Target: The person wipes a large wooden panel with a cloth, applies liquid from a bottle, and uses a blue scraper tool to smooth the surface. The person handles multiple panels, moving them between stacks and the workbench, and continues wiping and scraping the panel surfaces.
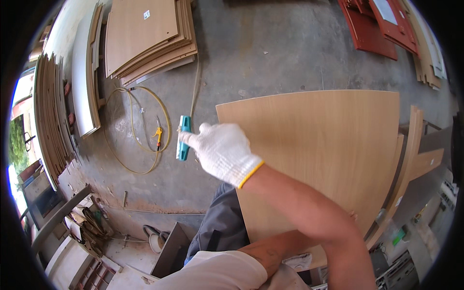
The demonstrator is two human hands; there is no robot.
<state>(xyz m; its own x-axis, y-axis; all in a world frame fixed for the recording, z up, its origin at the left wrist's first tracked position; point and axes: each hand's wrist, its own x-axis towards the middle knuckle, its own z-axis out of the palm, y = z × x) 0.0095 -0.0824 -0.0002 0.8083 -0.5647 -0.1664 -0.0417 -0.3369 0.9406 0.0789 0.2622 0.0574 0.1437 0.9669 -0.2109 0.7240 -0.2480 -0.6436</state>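
My right hand (220,149), in a white knit glove with a yellow cuff, is stretched out past the left edge of a wide wood-grain panel (319,140). It is closed on a small teal-and-white hand tool (184,137), held upright over the concrete floor. The tool's exact kind is not clear. My left forearm (275,249) runs to the right along the panel's near side and passes under my right arm. My left hand is hidden there, so its fingers cannot be made out.
A stack of wood-grain boards (145,38) lies at the far left. A coiled yellow air hose (166,113) with a yellow blow gun (158,134) rests on the floor. Red panels (369,29) lie at the far right. A wooden frame piece (406,164) stands beside the panel.
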